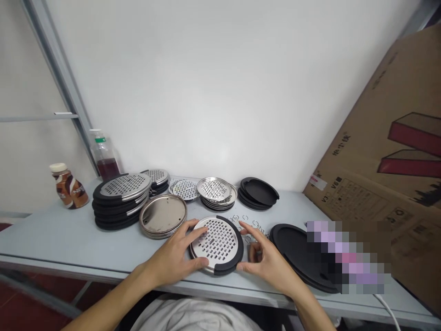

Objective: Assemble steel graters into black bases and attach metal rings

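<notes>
A round grater (217, 243) lies near the front edge of the table, its perforated metal face up and a black rim along its right side. My left hand (179, 255) grips its left edge, thumb and forefinger over the metal face. At the black rim is my right hand (263, 262), thumb and forefinger spread wide, the other fingers curled in. Both right fingertips are at the rim; I cannot tell how firmly they touch. Small metal rings (255, 224) lie scattered just behind the right hand.
Left stands a stack of black-rimmed graters (120, 200) beside metal discs (163, 215). Behind are perforated plates (213, 189) and black round trays (260, 193). Larger black trays (296, 253) lie right, by a pixelated patch. A cardboard box (386, 184) leans right; bottles (69, 188) stand left.
</notes>
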Motion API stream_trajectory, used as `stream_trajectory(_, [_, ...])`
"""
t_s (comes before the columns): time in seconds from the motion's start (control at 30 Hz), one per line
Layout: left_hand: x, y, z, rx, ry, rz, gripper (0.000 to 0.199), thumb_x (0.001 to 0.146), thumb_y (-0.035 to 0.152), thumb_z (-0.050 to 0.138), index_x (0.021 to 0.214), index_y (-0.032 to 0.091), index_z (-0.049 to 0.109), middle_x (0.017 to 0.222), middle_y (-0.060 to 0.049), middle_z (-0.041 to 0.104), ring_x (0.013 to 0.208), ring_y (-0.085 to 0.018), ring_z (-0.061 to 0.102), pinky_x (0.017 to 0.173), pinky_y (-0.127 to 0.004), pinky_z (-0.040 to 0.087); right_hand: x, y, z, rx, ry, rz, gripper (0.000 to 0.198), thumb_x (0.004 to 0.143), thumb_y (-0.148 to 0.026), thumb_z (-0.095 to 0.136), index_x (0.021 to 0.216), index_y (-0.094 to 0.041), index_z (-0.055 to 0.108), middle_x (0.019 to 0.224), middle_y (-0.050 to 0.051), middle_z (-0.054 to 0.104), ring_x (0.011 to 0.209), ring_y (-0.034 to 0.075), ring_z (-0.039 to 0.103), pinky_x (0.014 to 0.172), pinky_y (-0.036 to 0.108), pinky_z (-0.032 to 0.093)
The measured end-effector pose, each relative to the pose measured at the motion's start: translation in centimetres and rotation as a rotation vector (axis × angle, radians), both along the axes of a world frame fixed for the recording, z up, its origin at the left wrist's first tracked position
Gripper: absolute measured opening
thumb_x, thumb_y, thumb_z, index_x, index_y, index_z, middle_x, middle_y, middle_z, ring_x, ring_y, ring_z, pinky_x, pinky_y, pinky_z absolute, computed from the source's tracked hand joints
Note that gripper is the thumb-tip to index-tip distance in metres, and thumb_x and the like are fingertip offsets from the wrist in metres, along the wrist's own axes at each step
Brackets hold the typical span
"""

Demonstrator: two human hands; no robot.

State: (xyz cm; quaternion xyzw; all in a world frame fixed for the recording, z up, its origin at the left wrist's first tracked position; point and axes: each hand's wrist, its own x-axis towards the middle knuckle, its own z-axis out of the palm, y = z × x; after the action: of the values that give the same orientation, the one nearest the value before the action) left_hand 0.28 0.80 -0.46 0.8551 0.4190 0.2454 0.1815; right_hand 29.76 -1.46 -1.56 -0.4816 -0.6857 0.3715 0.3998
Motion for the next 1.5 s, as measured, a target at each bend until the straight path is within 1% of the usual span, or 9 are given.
stream_trajectory(0.27, [0.8,-0.5,-0.7,0.252,0.033,0.114,0.038,0.099,0.035,0.048,0.133,0.021,0.057,0.118,-0.012,0.054,0.108,-0.025,0.061,0.096,-0.042,0.054,0.2,0.5,-0.8,-0.029,0.013,-0.037,0.058,0.087,-0.032,0.059,0.143,-0.028,0.042,0.131,0.010,0.057,0.053,0.007,0.054,0.061,0.029,0.053])
stream_trajectory(0.47, [0.9,-0.6,-1.5,0.452,0.073,0.189,0.030,0.097,0.032,0.051,0.120,0.020,0.065,0.100,-0.010,0.062,0.090,-0.024,0.066,0.081,-0.039,0.058,-0.1,0.9,-1.4,0.041,-0.042,-0.167,0.041,0.090,-0.037,0.056,0.127,-0.022,0.055,0.106,0.009,0.069,0.045,0.009,0.052,0.046,0.025,0.047])
stream_trajectory(0.63, [0.7,-0.6,-0.9,0.446,0.077,0.112,0.038,0.092,0.040,0.061,0.122,0.018,0.064,0.126,-0.016,0.059,0.120,-0.032,0.056,0.100,-0.049,0.051,-0.1,0.8,-1.3,0.094,-0.157,-0.161,0.035,0.092,-0.037,0.051,0.122,-0.021,0.061,0.105,0.009,0.073,0.045,0.011,0.053,0.049,0.027,0.050])
stream_trajectory(0.8, [0.5,-0.4,-0.5,0.253,0.115,-0.039,0.078,0.075,0.049,0.078,0.142,0.022,0.048,0.152,-0.016,0.039,0.141,-0.038,0.035,0.111,-0.058,0.038,-0.2,0.5,-0.9,0.223,-0.352,-0.077,0.041,0.089,-0.026,0.052,0.129,-0.026,0.061,0.134,0.009,0.060,0.080,0.019,0.069,0.076,0.033,0.057])
stream_trajectory(0.9, [0.4,-0.2,-0.6,0.177,0.061,-0.040,0.082,0.073,0.037,0.082,0.145,0.027,0.044,0.155,-0.013,0.036,0.143,-0.034,0.033,0.113,-0.056,0.035,-0.2,0.2,-0.6,0.243,-0.433,-0.025,0.049,0.086,-0.025,0.057,0.134,-0.031,0.057,0.146,0.008,0.049,0.120,0.027,0.059,0.095,0.038,0.052])
stream_trajectory(1.0, [0.4,-0.1,-0.9,0.178,0.005,-0.029,0.076,0.076,0.032,0.080,0.144,0.027,0.044,0.153,-0.012,0.040,0.141,-0.031,0.037,0.113,-0.053,0.037,-0.6,-0.1,-0.5,0.227,-0.494,-0.014,0.057,0.081,-0.034,0.067,0.137,-0.032,0.054,0.151,0.008,0.043,0.131,0.031,0.050,0.105,0.045,0.045])
stream_trajectory(1.13, [0.4,0.0,-0.9,0.264,-0.002,-0.029,0.071,0.078,0.042,0.078,0.140,0.023,0.049,0.145,-0.014,0.050,0.137,-0.031,0.044,0.114,-0.055,0.035,-1.6,-0.3,-0.8,0.282,-0.593,-0.087,0.064,0.076,-0.040,0.074,0.137,-0.031,0.055,0.146,0.012,0.048,0.123,0.036,0.057,0.100,0.052,0.048])
stream_trajectory(1.3, [0.2,-0.2,-0.4,0.324,-0.052,-0.054,0.073,0.076,0.055,0.075,0.137,0.022,0.053,0.131,-0.013,0.063,0.126,-0.032,0.056,0.114,-0.056,0.035,-2.3,-0.5,-1.5,0.477,-0.639,-0.148,0.054,0.080,-0.024,0.066,0.133,-0.026,0.059,0.139,0.016,0.054,0.096,0.032,0.070,0.076,0.046,0.058])
stream_trajectory(1.5, [-0.3,-0.5,0.0,0.237,-0.221,0.013,0.077,0.079,0.048,0.076,0.144,0.026,0.041,0.142,-0.011,0.054,0.131,-0.030,0.050,0.112,-0.047,0.040,-1.9,-0.8,-1.1,0.524,-0.248,-0.102,0.030,0.089,-0.025,0.059,0.118,-0.022,0.064,0.111,0.012,0.069,0.078,0.021,0.070,0.068,0.032,0.057])
